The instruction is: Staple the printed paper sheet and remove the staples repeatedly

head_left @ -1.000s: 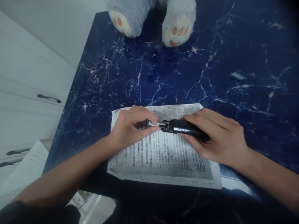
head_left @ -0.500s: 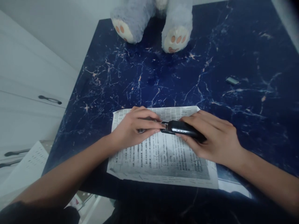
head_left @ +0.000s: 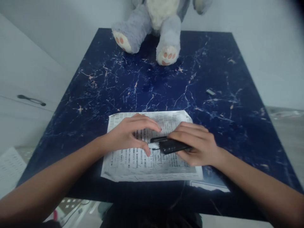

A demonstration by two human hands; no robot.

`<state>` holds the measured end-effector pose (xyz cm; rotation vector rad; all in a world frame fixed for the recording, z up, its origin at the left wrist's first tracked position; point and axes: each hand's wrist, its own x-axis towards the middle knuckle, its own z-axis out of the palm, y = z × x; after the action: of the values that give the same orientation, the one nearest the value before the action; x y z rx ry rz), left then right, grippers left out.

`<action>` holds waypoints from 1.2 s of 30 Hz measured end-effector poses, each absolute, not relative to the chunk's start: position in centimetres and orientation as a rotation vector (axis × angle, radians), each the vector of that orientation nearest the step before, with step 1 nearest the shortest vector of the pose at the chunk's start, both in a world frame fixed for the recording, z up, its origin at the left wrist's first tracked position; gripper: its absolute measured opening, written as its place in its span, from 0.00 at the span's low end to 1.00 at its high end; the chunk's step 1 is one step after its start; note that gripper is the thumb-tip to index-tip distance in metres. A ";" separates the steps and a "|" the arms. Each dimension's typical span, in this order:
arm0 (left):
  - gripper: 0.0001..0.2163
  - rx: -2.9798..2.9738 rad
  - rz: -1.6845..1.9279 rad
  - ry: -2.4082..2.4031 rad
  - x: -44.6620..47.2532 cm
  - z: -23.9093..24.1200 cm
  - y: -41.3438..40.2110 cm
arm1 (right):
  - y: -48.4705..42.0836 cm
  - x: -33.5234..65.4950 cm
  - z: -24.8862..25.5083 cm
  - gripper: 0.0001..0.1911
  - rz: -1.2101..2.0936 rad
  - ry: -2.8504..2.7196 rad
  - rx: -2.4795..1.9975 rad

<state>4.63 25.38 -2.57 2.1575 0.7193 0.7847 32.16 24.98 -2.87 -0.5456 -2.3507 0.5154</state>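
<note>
My right hand (head_left: 194,142) is closed around a black stapler (head_left: 174,146) held just above the printed paper (head_left: 140,169). The stapler is turned on its side, its two arms apart at the left end, with a bit of metal showing between them. At that end my left hand (head_left: 133,131) is open, thumb and fingers spread in a C shape, with nothing seen between them. The paper lies under both hands, and many small staple-like marks line its edges.
A small pale green piece (head_left: 210,92) lies on the dark blue marbled table (head_left: 166,91), right of the paper. At the back sits a grey plush toy (head_left: 167,41). White drawers (head_left: 28,85) stand on the left, and a white sheet (head_left: 10,171) is below them.
My left fingers have come off the stapler's end and spread apart. The stapler has rolled in my right hand, its arms now parted. The view has shifted, showing more of the table.
</note>
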 end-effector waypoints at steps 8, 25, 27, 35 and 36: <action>0.18 2.287 0.842 0.718 5.1 -2.7 24.8 | 23.6 30.9 -3.6 0.11 0.467 -2.495 -0.425; 0.06 2.462 0.745 1.462 4.9 -4.5 25.2 | 30.4 42.7 3.6 0.14 0.350 -2.678 -1.337; 0.06 2.414 0.769 1.474 4.7 -4.4 25.4 | 30.6 42.9 3.3 0.13 0.474 -2.777 -1.251; 0.06 2.337 0.736 1.542 4.4 -4.1 25.7 | 29.3 40.3 3.1 0.08 0.742 -2.892 -1.038; 0.06 2.324 0.695 1.563 4.4 -4.0 25.7 | 29.1 40.1 3.1 0.07 0.767 -2.895 -1.017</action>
<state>4.45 25.69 -3.96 2.3240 1.5633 0.6946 40.08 29.14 3.09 -1.0173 -2.8955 0.7670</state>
